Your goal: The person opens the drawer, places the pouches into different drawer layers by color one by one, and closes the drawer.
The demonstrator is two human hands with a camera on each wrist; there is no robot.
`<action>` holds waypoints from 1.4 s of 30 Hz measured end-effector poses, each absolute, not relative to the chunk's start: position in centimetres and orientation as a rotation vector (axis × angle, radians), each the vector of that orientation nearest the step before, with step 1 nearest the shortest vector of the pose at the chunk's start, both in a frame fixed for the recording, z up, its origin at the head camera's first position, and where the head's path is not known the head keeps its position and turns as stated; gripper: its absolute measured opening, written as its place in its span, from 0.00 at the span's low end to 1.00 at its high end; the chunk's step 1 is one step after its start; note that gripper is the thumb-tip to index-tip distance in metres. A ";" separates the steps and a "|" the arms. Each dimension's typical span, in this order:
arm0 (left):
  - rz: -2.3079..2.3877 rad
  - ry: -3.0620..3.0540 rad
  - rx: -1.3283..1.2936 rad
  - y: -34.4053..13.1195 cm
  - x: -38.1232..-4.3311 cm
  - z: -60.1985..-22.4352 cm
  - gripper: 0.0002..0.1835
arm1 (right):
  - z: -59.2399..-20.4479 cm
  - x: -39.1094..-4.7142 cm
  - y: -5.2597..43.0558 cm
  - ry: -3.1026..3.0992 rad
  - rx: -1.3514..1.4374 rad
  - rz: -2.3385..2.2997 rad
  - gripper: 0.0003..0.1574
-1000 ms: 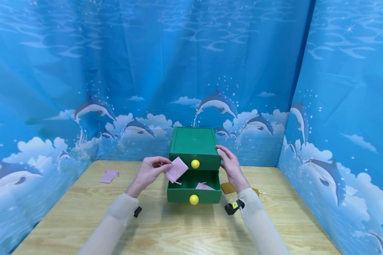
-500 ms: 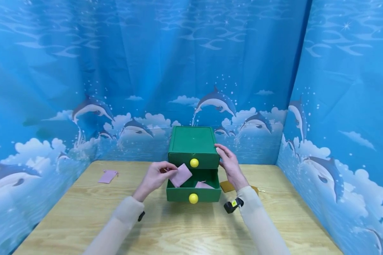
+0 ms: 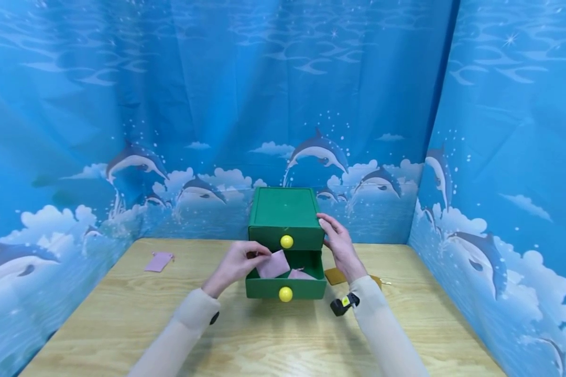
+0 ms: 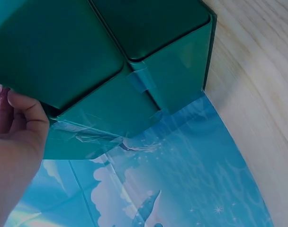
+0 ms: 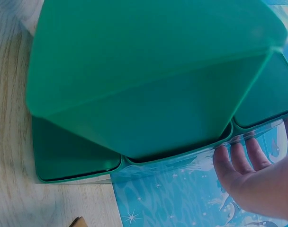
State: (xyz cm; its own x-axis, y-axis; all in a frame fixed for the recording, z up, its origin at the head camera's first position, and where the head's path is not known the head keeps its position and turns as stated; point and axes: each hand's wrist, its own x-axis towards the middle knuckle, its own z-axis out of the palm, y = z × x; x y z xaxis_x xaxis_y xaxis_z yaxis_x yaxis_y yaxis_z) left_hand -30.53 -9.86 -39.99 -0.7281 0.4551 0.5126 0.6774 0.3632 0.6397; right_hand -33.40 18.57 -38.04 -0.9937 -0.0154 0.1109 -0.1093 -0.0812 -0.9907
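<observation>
A green drawer cabinet (image 3: pixel 285 207) with yellow knobs stands at the middle of the table, one drawer (image 3: pixel 264 288) pulled out below the closed top one. My left hand (image 3: pixel 238 264) pinches a pink drawstring pouch (image 3: pixel 274 265) over the left part of that drawer. A second pink pouch (image 3: pixel 302 274) lies inside, partly hidden by the drawer front. In the left wrist view, the thumb and fingers (image 4: pixel 28 111) meet beside the cabinet's edge. My right hand (image 3: pixel 340 243) touches the cabinet's right side with its fingertips (image 5: pixel 222 153) and grips nothing.
Another pink pouch (image 3: pixel 159 262) lies on the wooden table (image 3: pixel 122 314) at the left. To the right of the cabinet, a brown pouch (image 3: pixel 336 276) is partly covered by the right wrist. A blue dolphin-print curtain (image 3: pixel 207 131) closes off the back and sides.
My left hand has moved right and down with the pink pouch, from in front of the top drawer into the opening of the pulled-out drawer. My right hand stays at the cabinet's side.
</observation>
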 end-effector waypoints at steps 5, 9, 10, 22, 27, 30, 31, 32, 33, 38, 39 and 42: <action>-1.304 -2.442 -1.039 -9.6 -30.6 -39.8 0.06 | -38.1 -33.2 18.5 -2.093 0.148 2.252 0.29; -1.313 -2.499 -1.055 -9.1 -30.7 -39.6 0.06 | -38.1 -33.2 18.5 -2.090 0.146 2.249 0.30; -1.309 -2.513 -1.056 -9.0 -30.7 -39.5 0.06 | -38.1 -33.2 18.5 -2.089 0.147 2.248 0.30; -1.278 -2.610 -1.075 -7.5 -30.6 -39.2 0.06 | -37.9 -33.3 18.4 -2.092 0.149 2.253 0.29; -1.278 -2.602 -1.079 -7.2 -30.6 -39.4 0.06 | -38.0 -33.3 18.4 -2.089 0.147 2.260 0.29; -1.273 -2.594 -1.078 -7.1 -30.6 -39.5 0.05 | -38.1 -33.3 18.5 -2.086 0.150 2.265 0.29; -1.272 -2.593 -1.076 -7.1 -30.6 -39.5 0.06 | -38.1 -33.3 18.5 -2.086 0.152 2.268 0.29; -1.265 -2.592 -1.075 -7.1 -30.6 -39.6 0.06 | -38.1 -33.3 18.5 -2.085 0.151 2.270 0.29; -1.264 -2.590 -1.075 -7.1 -30.6 -39.6 0.06 | -38.2 -33.3 18.5 -2.083 0.151 2.273 0.29; -1.319 -2.533 -1.050 -7.2 -30.6 -39.6 0.06 | -38.3 -33.3 18.6 -2.079 0.168 2.273 0.29; -1.334 -2.514 -1.045 -7.2 -30.7 -39.6 0.06 | -38.3 -33.3 18.6 -2.078 0.171 2.271 0.29; -1.382 -2.450 -1.036 -7.4 -30.9 -39.6 0.05 | -38.2 -33.3 18.6 -2.078 0.170 2.268 0.29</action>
State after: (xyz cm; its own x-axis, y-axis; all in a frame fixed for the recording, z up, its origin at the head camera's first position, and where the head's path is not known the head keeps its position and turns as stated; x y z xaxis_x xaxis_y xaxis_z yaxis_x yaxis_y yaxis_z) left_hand -30.87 -7.40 -39.58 -0.7521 0.4961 0.4338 0.6279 0.3395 0.7004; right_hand -33.28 18.58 -38.18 -0.9921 -0.0294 0.1224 -0.1193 -0.0889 -0.9889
